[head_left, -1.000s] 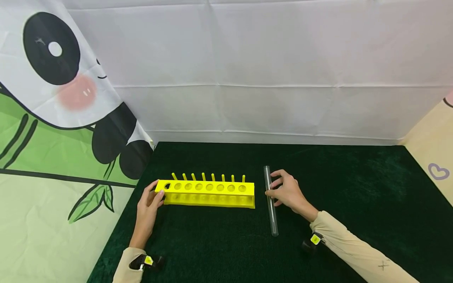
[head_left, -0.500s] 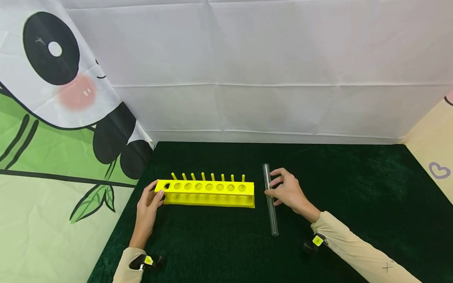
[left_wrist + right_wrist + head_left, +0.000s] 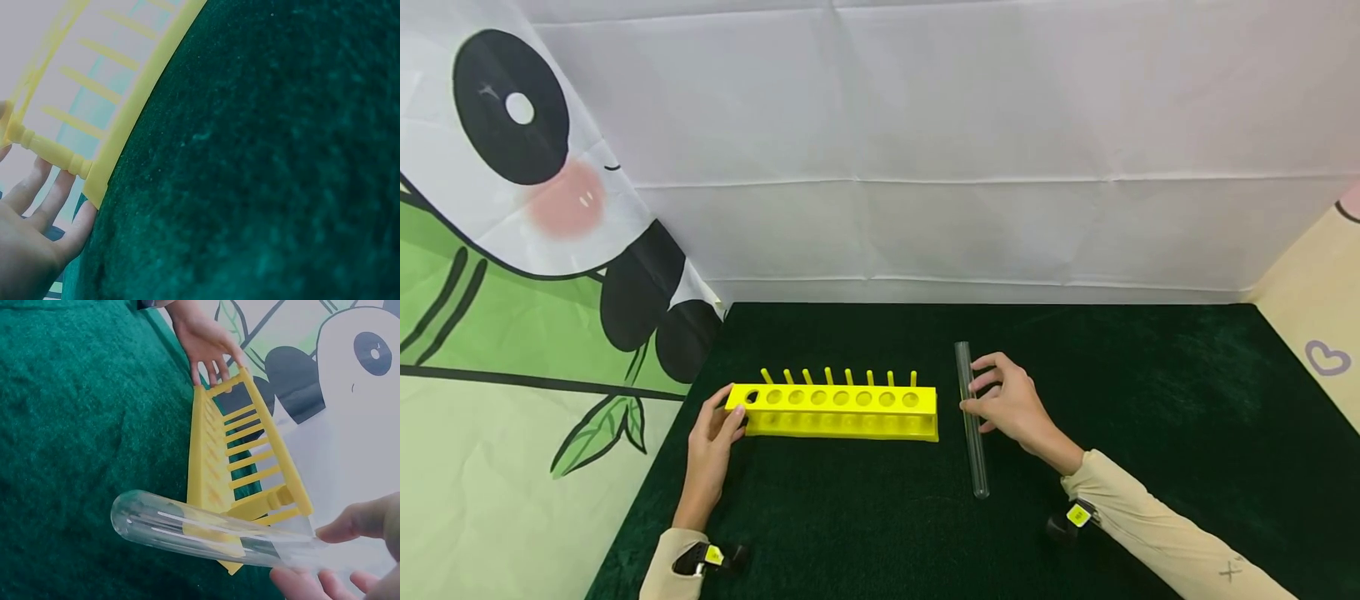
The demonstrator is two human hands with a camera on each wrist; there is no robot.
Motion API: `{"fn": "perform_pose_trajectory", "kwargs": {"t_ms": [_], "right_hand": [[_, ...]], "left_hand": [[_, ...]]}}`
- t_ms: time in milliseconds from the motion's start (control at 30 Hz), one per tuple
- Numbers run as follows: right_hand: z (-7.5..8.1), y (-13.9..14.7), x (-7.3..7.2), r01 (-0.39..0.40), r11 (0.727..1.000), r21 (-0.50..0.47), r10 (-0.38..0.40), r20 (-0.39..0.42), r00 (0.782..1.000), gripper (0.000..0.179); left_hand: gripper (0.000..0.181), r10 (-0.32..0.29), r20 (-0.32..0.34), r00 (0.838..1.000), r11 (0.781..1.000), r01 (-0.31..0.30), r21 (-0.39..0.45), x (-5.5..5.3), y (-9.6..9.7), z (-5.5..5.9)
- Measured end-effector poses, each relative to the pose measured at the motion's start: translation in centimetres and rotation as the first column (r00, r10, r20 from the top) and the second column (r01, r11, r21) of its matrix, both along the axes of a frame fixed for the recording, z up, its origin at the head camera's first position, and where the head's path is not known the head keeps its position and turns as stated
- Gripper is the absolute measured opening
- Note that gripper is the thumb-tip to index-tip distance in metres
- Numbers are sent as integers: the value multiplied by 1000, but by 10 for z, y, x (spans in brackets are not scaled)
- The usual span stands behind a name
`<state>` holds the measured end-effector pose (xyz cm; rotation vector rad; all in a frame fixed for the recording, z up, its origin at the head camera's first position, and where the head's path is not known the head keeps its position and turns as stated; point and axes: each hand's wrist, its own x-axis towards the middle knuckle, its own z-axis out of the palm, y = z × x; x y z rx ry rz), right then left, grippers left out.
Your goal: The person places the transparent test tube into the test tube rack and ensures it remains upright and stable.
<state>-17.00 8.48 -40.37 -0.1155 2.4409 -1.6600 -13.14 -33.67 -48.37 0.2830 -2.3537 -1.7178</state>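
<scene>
A yellow test tube rack (image 3: 850,408) stands left of centre on the table, with a row of round holes on top and several pegs along its back. My left hand (image 3: 709,450) grips its left end, thumb at the front; the left wrist view has these fingers (image 3: 75,228) at the end of the rack (image 3: 128,125). Right of the rack, my right hand (image 3: 1017,412) pinches a clear glass test tube (image 3: 977,467) near mid-length. In the right wrist view the tube's rounded closed end (image 3: 134,515) points left, overlapping the rack (image 3: 201,450).
Dark green velvety cloth (image 3: 865,517) covers the table. A white curtain (image 3: 970,150) hangs behind the far edge, and a panda-printed sheet (image 3: 482,433) borders the left side. Wrist cameras (image 3: 1063,525) sit below each sleeve.
The test tube's upper end has risen slightly and shifted a little left, with the right hand still pinching it. My left hand and the rack hold their place.
</scene>
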Motion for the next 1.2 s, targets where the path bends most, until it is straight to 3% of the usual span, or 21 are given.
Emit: {"fn": "perform_pose_trajectory", "kwargs": {"t_ms": [967,1200], "right_hand": [[16,5,8,-41,996,-77,31,-120,992,49],[18,7,7,-63,992,-107,49,-129,990,51]], "left_hand": [[50,27,-5,1000,1000,-27,2,-1,13,-2],[52,24,15,1000,1000,-24,10,2,20,8]]}}
